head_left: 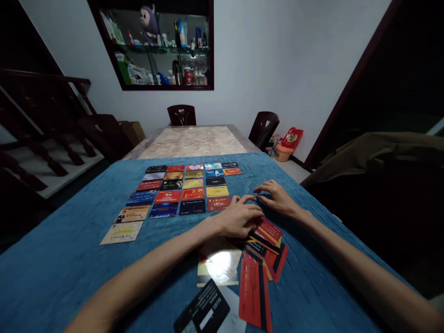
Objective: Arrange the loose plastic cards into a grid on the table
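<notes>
My left hand (242, 217) rests over the upper end of a loose pile of plastic cards, its fingers bent and slightly apart. Part of the pile is hidden under it. My right hand (276, 198) hovers just beyond and to the right, fingers loosely curved, with no card visible in it. Red cards with black stripes (255, 291) spill from the pile towards me. A shiny pale yellow card (219, 266) and a black card (203, 307) lie to their left. Farther off, cards are laid in columns, including a red card (218, 203) nearest my left hand and a yellow card (122, 232) at the lower left.
A blue cloth (79, 259) covers the near part of the table; the far part has a patterned top (190, 141). Dark chairs (264, 128) stand around it. A wall cabinet (166, 88) holds bottles and a purple plush toy (149, 23). Brown fabric (374, 152) hangs at right.
</notes>
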Motion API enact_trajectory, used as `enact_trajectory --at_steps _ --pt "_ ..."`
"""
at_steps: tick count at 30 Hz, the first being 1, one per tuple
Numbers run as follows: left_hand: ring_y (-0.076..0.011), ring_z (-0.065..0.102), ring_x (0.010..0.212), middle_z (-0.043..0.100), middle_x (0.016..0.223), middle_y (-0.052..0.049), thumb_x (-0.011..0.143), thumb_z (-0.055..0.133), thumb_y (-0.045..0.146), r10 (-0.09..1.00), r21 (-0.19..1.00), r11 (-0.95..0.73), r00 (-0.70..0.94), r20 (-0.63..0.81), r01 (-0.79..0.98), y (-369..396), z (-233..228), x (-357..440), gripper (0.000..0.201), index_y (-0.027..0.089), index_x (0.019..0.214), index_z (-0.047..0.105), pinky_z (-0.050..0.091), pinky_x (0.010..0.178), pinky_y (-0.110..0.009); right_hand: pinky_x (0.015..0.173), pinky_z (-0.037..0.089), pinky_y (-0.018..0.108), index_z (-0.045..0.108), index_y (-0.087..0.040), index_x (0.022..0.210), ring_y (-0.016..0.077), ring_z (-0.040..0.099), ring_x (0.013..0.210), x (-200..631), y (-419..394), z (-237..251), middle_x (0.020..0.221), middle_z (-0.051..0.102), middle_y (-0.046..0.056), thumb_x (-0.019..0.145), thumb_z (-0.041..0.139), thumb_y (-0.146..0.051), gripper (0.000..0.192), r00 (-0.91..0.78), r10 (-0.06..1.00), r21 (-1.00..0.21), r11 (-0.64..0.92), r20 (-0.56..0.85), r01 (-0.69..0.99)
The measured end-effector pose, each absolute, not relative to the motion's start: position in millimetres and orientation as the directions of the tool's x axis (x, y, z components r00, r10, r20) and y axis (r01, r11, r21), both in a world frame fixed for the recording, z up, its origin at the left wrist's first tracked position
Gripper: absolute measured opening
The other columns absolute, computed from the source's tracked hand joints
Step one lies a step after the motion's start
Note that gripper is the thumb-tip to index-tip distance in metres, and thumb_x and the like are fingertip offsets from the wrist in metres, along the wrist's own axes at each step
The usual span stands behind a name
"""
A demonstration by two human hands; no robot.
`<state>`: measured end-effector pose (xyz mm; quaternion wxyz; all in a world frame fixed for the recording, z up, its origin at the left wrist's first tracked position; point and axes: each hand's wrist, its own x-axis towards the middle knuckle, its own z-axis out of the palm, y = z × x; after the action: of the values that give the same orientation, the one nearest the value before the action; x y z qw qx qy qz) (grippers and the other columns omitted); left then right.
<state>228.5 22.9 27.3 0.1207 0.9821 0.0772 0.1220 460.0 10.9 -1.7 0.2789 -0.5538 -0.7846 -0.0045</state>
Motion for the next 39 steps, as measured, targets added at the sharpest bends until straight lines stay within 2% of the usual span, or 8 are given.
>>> enact_trajectory --at_steps 8,13,16,20,25,29,32,39 --pt "-0.0354 0.034 0.14 0.063 0.134 -0.009 0.087 0.057 0.02 0.189 0.307 -0.94 0.976 0.108 0.148 21.2 20.9 221.0 0.027 0.02 0.112 0.067 0.031 0.109 -0.062 0.08 0.046 0.036 0.072 -0.021 0.096 0.022 0.059 0.086 442.0 -44.8 8.3 0.091 0.071 0.007 0.092 0.056 -0.028 0.018 -0.29 0.873 -0.361 0.436 0.392 0.824" --pt "-0.0365 0.034 0.138 0.066 0.127 -0.008 0.085 0.061 0.021 0.217 0.33 -0.929 0.97 0.112 0.169 24.0 21.3 215.4 0.028 0.023 0.113 0.067 0.028 0.108 -0.065 0.082 0.045 0.037 0.072 -0.02 0.094 0.0229 0.059 0.09 434.1 -65.3 20.0 0.091 0.069 0.007 0.093 0.058 -0.035 0.02 -0.371 0.901 -0.411 0.432 0.224 0.803" --pt "-0.0344 0.036 0.136 0.068 0.12 -0.009 0.087 0.062 0.021 0.196 0.296 -0.943 0.973 0.12 0.153 23.9 23.0 215.3 0.023 0.022 0.109 0.067 0.031 0.106 -0.06 0.081 0.045 0.037 0.072 -0.02 0.096 0.0226 0.058 0.089 430.5 -70.7 26.7 0.09 0.066 0.007 0.092 0.06 -0.039 0.023 -0.411 0.902 -0.408 0.429 0.136 0.806" --pt "-0.0323 0.04 0.134 0.071 0.112 -0.009 0.09 0.061 0.021 0.09 0.225 -0.973 0.986 0.138 0.058 25.7 26.1 215.2 0.017 0.02 0.105 0.069 0.032 0.103 -0.052 0.082 0.045 0.037 0.07 -0.02 0.103 0.0231 0.056 0.093 429.6 -73.9 30.3 0.094 0.063 0.007 0.089 0.063 -0.048 0.033 -0.431 0.899 -0.417 0.424 0.083 0.804" --pt "-0.0292 0.046 0.128 0.074 0.104 -0.008 0.095 0.058 0.025 0.096 0.227 -0.972 0.981 0.166 0.057 32.3 30.8 213.1 0.016 0.02 0.102 0.072 0.033 0.102 -0.047 0.085 0.045 0.04 0.069 -0.019 0.106 0.024 0.057 0.094 430.3 -75.0 32.3 0.096 0.065 0.007 0.084 0.069 -0.05 0.038 -0.449 0.886 -0.434 0.451 0.112 0.78" --pt "-0.0255 0.052 0.12 0.073 0.098 -0.008 0.096 0.057 0.023 0.145 0.289 -0.954 0.968 0.203 0.082 39.0 31.7 211.7 0.018 0.018 0.098 0.074 0.038 0.101 -0.041 0.085 0.046 0.038 0.07 -0.019 0.103 0.0224 0.06 0.091 429.3 -74.0 31.0 0.095 0.069 0.006 0.083 0.064 -0.027 0.021 -0.436 0.888 -0.457 0.451 0.146 0.767" --pt "-0.0233 0.056 0.112 0.071 0.097 -0.009 0.095 0.055 0.019 0.189 0.328 -0.939 0.953 0.235 0.105 43.7 30.0 211.2 0.02 0.016 0.094 0.075 0.043 0.096 -0.034 0.079 0.047 0.033 0.071 -0.019 0.098 0.0202 0.062 0.087 429.9 -72.2 26.5 0.092 0.07 0.006 0.084 0.054 -0.017 0.022 -0.376 0.909 -0.493 0.415 0.182 0.764" --pt "-0.0197 0.06 0.094 0.069 0.096 -0.009 0.085 0.054 0.004 0.245 0.401 -0.909 0.924 0.293 0.114 50.0 23.3 212.0 0.031 0.013 0.107 0.073 0.047 0.083 -0.028 0.075 0.045 0.03 0.071 -0.019 0.099 0.0192 0.062 0.082 433.3 -68.3 19.2 0.09 0.071 0.005 0.08 0.054 -0.016 0.025 -0.286 0.934 -0.515 0.357 0.215 0.779"
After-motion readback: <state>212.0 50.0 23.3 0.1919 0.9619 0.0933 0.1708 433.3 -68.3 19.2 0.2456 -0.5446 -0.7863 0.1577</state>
